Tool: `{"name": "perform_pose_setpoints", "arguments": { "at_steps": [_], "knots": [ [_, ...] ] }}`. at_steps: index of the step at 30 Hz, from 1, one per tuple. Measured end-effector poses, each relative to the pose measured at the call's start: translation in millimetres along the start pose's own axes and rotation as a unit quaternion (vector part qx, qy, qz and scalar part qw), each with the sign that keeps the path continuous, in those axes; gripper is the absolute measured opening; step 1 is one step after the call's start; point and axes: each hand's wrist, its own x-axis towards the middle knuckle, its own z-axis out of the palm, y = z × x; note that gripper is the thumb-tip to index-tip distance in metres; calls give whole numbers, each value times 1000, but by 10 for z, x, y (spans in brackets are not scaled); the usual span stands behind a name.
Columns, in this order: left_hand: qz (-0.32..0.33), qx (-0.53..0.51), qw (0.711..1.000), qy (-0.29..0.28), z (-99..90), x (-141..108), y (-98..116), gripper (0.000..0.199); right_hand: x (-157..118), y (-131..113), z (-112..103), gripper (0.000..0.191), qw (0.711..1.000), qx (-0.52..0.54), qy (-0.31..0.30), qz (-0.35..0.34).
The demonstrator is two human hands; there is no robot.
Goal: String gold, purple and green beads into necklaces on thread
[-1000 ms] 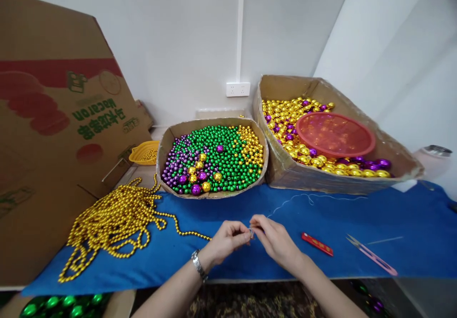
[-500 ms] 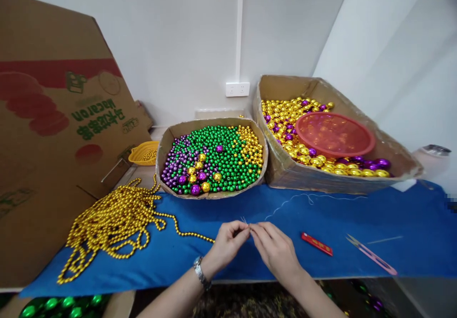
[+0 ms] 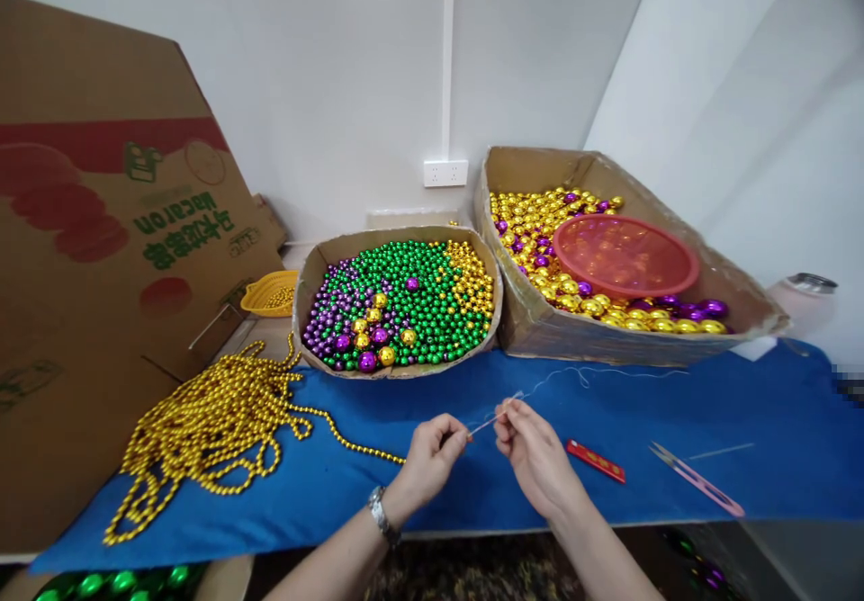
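Over the blue cloth (image 3: 364, 502), my left hand (image 3: 432, 457) pinches one end of a thin needle-like piece (image 3: 483, 425). My right hand (image 3: 533, 457) is closed on its other end, or on thread there; the fingertips hide which. A pale thread (image 3: 560, 372) runs from near my right fingertips toward the back right. A gold bead string (image 3: 357, 446) ends beside my left hand, joined to a tangled pile (image 3: 222, 412) at the left.
Behind my hands stands a box of green, purple and gold beads (image 3: 301, 313). A larger box (image 3: 553, 336) holds gold and purple balls and a red basin (image 3: 625, 255). Right: a red packet (image 3: 595, 461), pink snips (image 3: 708, 486), a needle (image 3: 721, 451). Left: a yellow basket (image 3: 253, 300).
My right hand has moved right and slightly up, away from my left hand. The fingertips were together before; now the thin piece spans the gap between them. The view has shifted slightly.
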Motion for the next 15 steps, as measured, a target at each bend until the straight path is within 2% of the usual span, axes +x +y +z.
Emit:
{"name": "perform_pose_setpoints", "arguments": {
  "at_steps": [5, 7, 9, 10, 12, 13, 15],
  "knots": [
    [108, 107, 988, 5, -186, -28, 57, 29, 72, -232, -159, 19, 985, 158, 37, 54],
    [117, 128, 985, -5, -264, -34, 64, 30, 84, -310, -205, 17, 981, 182, 66, 29],
    [98, 137, 985, -30, -314, -28, 73, 26, 75, -343, -198, 15, 988, 124, 84, -37],
    [81, 129, 987, -46, -326, -22, 82, 26, 62, -338, -172, 15, 992, 74, 73, -74],
    [48, 88, 993, -69, -328, -14, 110, 27, 26, -282, -88, 17, 985, -80, -5, -155],
    [36, 62, 994, -77, -322, -16, 125, 26, 6, -236, -42, 19, 965, -165, -53, -198],
    [18, 25, 995, -91, -305, -41, 152, 25, -30, -128, 22, 27, 892, -326, -114, -293]
  ]
}}
